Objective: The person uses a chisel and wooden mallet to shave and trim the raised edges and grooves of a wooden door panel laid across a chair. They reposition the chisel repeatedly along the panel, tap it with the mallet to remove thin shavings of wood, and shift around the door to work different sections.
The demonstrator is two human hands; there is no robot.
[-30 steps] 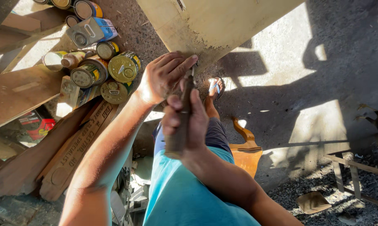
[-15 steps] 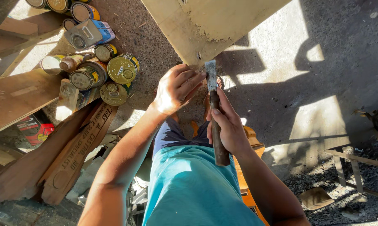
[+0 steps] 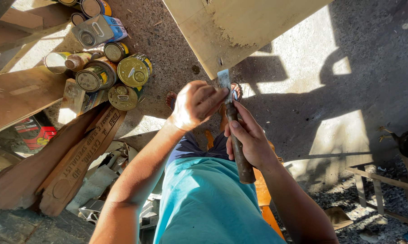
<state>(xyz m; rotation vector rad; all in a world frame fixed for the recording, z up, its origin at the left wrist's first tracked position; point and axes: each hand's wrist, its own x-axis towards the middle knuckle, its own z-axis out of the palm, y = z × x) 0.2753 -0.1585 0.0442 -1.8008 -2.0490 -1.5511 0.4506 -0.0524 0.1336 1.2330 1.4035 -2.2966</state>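
My right hand grips the dark wooden handle of a putty knife, blade pointing up. Its flat metal blade sits just below the lower edge of a pale wooden board smeared with filler. My left hand is curled, its fingertips touching the blade near where it joins the handle. Both forearms reach out over my teal shirt. Sandalled feet show on the concrete under my hands.
Several round paint tins and a rectangular metal can stand on the ground at upper left. Carved wooden planks lean at left beside a workbench. A wooden frame lies on gravel at lower right.
My left hand has slid from the board's edge onto the blade. The putty knife has turned upright with its blade near the board's lower edge, and my right hand has settled lower on the handle.
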